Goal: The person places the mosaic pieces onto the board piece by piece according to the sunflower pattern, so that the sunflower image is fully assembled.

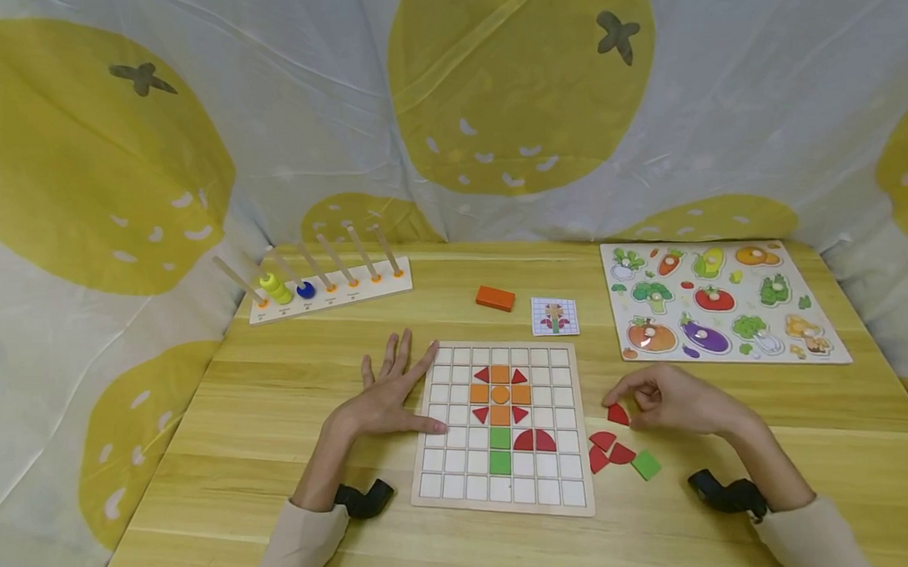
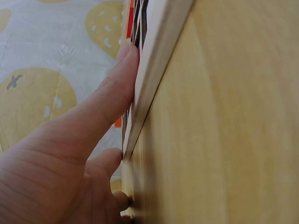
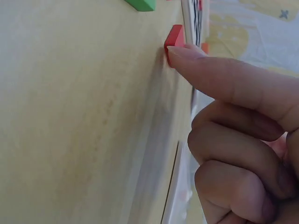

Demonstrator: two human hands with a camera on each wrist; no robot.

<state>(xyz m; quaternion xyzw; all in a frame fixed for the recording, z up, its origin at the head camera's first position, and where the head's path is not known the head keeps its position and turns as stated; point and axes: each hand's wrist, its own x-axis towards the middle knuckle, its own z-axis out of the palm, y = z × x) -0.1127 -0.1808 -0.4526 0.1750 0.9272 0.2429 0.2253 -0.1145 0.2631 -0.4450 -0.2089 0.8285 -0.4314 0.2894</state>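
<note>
We see a red quarter-round tile (image 1: 618, 414) just off the right side of the gridded board, between the thumb and forefinger of the right hand (image 1: 675, 400), which pinches it while the other fingers curl in; we cannot tell whether it is fully clear of the worktop (image 1: 207, 475). Just below it lie three more red quarter-rounds (image 1: 602, 440) and a green square (image 1: 646, 465). On the board (image 1: 502, 509) we find an orange circle (image 1: 500, 394) with orange squares on its four sides, red triangles at the corners, two green squares (image 1: 500, 450) beneath, and two red quarter-rounds (image 1: 534, 441) side by side, right of the upper green one. The left hand (image 1: 385, 406) is spread wide and grasps nothing, its thumb resting on the board's left part and its forefinger at the top corner. We judge the step to be adding red leaves beside the stem, following the pattern card (image 1: 555, 317) above the board; the next move calls for lifting this tile across and turning its curve to suit its cell. Farther back stand an orange block (image 1: 494, 298), a peg rack (image 1: 333, 294) and a vegetable puzzle (image 1: 734, 302).
</note>
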